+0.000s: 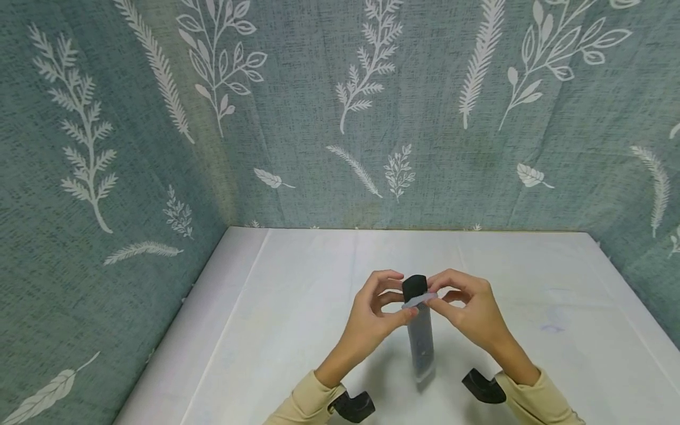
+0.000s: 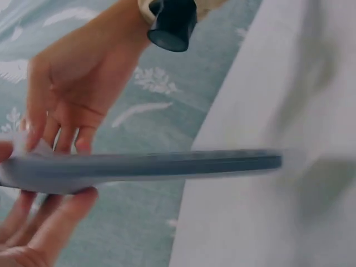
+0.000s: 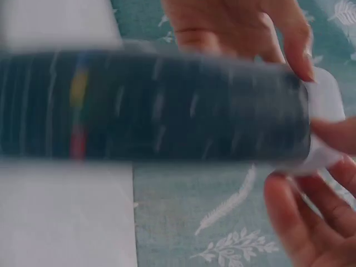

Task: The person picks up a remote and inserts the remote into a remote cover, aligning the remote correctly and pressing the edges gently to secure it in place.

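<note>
A dark remote control [image 1: 415, 286], its black end sticking out at the top, hangs upright inside a translucent plastic sleeve [image 1: 422, 345]. My left hand [image 1: 374, 304] pinches the sleeve's mouth from the left, with the thumb at the front edge and the other fingers behind. From the right, my right hand [image 1: 467, 304] pinches the same edge between thumb and fingers. A pale, bent-over strip of the sleeve shows between the two thumbs. In the right wrist view the remote's face is blurred, with a row of coloured marks across it.
The white tabletop [image 1: 265, 330] spreads under both hands, and the sleeve's lower end is close over it. Green leaf-patterned cloth [image 1: 303, 118] stands behind the table and along its sides. A black wrist mount [image 1: 353, 407] sits at the left cuff, another [image 1: 483, 386] at the right.
</note>
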Tool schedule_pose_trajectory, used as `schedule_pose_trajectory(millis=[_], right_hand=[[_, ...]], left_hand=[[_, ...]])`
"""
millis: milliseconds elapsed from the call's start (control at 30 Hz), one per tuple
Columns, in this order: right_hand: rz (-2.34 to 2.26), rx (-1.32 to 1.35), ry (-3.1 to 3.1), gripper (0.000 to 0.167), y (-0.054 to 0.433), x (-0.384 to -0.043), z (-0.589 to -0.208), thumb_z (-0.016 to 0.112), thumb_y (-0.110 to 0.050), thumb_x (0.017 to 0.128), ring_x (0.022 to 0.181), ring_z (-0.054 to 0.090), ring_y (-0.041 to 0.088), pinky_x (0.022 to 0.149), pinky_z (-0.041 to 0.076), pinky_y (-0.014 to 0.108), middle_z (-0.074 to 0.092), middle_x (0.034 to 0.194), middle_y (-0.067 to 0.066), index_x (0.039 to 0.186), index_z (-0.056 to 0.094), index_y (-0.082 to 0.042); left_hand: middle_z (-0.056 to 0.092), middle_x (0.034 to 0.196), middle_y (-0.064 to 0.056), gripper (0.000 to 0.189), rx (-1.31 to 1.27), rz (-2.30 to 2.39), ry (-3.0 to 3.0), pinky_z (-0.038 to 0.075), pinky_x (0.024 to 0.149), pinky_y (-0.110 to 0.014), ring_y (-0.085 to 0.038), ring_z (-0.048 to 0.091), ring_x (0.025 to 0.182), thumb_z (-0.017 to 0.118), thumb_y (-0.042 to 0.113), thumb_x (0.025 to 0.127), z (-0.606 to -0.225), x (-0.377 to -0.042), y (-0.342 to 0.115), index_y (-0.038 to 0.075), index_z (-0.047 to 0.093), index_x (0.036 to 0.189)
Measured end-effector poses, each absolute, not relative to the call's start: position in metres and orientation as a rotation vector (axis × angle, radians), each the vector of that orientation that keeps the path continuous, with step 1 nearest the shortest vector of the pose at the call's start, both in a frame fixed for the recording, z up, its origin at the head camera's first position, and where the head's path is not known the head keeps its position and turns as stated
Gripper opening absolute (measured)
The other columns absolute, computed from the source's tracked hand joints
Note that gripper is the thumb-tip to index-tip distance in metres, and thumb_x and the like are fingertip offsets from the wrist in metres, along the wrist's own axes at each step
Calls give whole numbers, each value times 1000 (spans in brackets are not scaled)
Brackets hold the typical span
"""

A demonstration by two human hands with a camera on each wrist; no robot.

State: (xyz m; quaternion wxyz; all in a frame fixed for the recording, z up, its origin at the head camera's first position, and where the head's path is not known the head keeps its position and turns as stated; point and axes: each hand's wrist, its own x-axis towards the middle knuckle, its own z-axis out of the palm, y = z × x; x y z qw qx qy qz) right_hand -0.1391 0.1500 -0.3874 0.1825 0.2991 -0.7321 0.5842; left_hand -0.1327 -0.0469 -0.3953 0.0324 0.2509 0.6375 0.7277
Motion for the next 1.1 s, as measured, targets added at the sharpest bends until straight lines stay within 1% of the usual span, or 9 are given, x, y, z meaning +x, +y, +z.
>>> schedule_pose_trajectory(millis=[100,267,367,500,633,733,833,967,1100], right_hand=[[1668,886,-2041,29,153,-140,-386,72,18,71,85,60,12,65,54,21,64,92,10,82,65,-8],[1623,991,-1992,37,155,-143,-388,71,24,67,113,56,20,86,51,22,57,122,24,78,60,-10],[1612,1082,-1925,36,153,-144,-390,70,25,67,122,50,26,93,47,25,51,127,30,79,58,-7],[1569,1122,-1912,32,151,-142,-390,72,20,69,120,52,27,94,47,25,55,123,28,81,56,-6],[1482,1103,-1959,37,150,-138,-385,76,17,64,112,58,23,89,49,21,60,118,23,85,56,-6],[1450,1095,-1945,37,148,-135,-378,76,19,62,114,57,25,92,47,22,61,114,24,82,56,-4],[1466,1115,-1893,27,146,-132,-372,74,15,70,117,54,28,96,46,25,61,111,27,79,55,-2],[1441,1133,-1842,18,148,-133,-375,72,-7,83,115,56,26,96,46,25,64,109,24,78,55,-2],[1390,1133,-1820,25,151,-137,-382,69,-19,86,106,62,20,88,50,21,66,105,21,78,55,-2]], left_hand=[[57,110,-22,37,844,2285,1986,58,64,-38,-24,64,95,63,-2,89,-401,-136,-48,0,45,121],[55,113,-19,23,881,2264,2036,58,60,-38,-19,65,93,61,1,91,-401,-138,-48,1,51,112],[54,117,-18,18,862,2248,2070,58,59,-37,-21,66,94,61,2,91,-398,-139,-49,0,54,108],[56,118,-18,11,786,2252,2073,58,56,-38,-24,66,95,62,1,90,-393,-139,-50,-1,56,100],[56,120,-17,8,717,2272,2028,58,55,-39,-25,65,97,60,-3,90,-390,-138,-51,2,55,93],[54,124,-17,9,748,2273,1976,58,57,-41,-27,63,103,61,-4,89,-390,-137,-51,1,54,91],[51,132,-12,12,835,2260,1958,58,59,-42,-29,60,109,65,0,87,-390,-137,-51,0,54,91],[48,138,-7,15,927,2263,1944,58,58,-44,-30,55,116,70,2,84,-389,-138,-52,0,56,89],[53,132,-15,13,1009,2278,1945,58,58,-43,-28,62,105,69,-4,83,-389,-138,-51,-1,56,84]])
